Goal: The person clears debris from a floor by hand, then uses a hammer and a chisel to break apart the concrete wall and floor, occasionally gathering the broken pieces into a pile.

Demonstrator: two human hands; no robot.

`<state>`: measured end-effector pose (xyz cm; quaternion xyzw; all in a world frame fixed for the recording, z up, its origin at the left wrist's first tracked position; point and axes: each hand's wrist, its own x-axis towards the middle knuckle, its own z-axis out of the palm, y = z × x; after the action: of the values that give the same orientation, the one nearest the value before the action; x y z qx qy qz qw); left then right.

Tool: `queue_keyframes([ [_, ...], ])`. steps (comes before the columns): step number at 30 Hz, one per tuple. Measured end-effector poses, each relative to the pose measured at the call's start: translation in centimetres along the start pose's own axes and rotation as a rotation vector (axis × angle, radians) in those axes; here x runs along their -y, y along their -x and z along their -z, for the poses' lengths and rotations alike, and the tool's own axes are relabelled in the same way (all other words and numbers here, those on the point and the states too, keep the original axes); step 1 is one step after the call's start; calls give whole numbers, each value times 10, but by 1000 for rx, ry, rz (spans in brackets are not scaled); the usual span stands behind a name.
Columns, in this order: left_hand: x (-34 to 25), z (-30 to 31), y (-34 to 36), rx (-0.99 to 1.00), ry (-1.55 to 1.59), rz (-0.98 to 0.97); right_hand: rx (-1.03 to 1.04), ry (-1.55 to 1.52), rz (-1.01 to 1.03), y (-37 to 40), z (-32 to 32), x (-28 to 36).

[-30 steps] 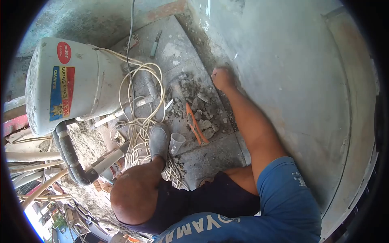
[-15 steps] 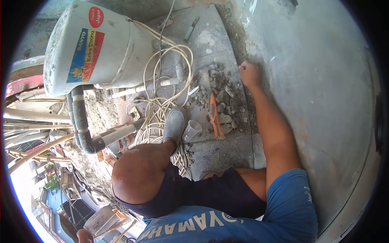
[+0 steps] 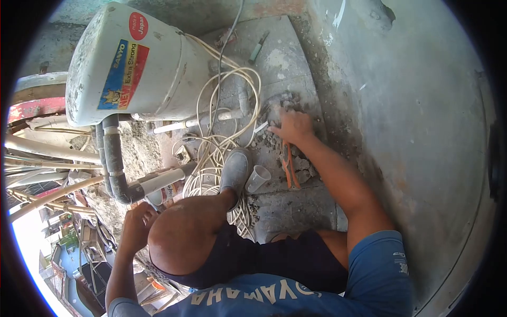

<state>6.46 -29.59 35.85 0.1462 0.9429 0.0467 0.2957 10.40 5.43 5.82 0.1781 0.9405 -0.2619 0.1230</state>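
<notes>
My right hand [image 3: 294,127] reaches down onto a heap of grey rubble [image 3: 302,170], thumb spread away from the bent fingers. Its fingertips are partly hidden against the debris. Just below it lies a pliers-like tool with orange handles [image 3: 290,168], its metal end covered by the hand and rubble. A thin white strip [image 3: 261,127] is beside my thumb. My left hand [image 3: 138,221] is beside my bent knee [image 3: 177,240], its fingers curled; whether anything is inside them is hidden.
A clear plastic cup [image 3: 259,178] lies tipped near my grey shoe [image 3: 236,168]. Coils of cream cable [image 3: 212,158] spread left of it. A large white container [image 3: 140,68] and grey pipes [image 3: 112,153] stand to the left. A green-handled tool [image 3: 258,48] lies farther off. A grey wall [image 3: 422,137] rises on the right.
My right hand has moved left from beside the wall onto the rubble, its thumb now spread. My left hand has risen from the bottom edge to beside my knee.
</notes>
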Motion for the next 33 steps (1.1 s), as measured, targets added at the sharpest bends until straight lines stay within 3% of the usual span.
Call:
queue_keyframes([
  [4,-54,-4,-54,-157,197,-196,-28,137,38,10,-34,19],
  [7,-82,-24,-106,-54,342,-282,-169,197,1,16,-61,20],
  [12,-123,-72,-212,172,349,-531,-188,176,-73,36,-68,33],
  [16,-146,-115,-296,220,291,-703,-279,36,32,64,-82,27],
  [18,-165,-131,-333,57,130,-750,-329,-22,54,88,-87,20],
  [20,-184,-141,-379,-66,21,-797,-136,-342,-7,124,-66,15],
  [22,-192,-150,-434,-292,-113,-980,-191,-320,-111,158,-60,6],
  [23,-197,-155,-463,-277,-106,-1000,-240,-300,-176,172,-57,3],
  [25,-207,-163,-511,-423,-248,-761,-219,-299,-297,195,-49,2],
  [26,-206,-167,-525,-413,-244,-767,-191,-306,-393,200,-48,4],
  [28,-206,-173,-544,-319,-227,-564,-205,-290,-425,203,-50,6],
  [31,-206,-183,-561,-412,-213,-544,-251,-302,-512,199,-49,12],
  [33,-205,-180,-571,-343,-171,-537,-305,-324,-555,178,-51,11],
])
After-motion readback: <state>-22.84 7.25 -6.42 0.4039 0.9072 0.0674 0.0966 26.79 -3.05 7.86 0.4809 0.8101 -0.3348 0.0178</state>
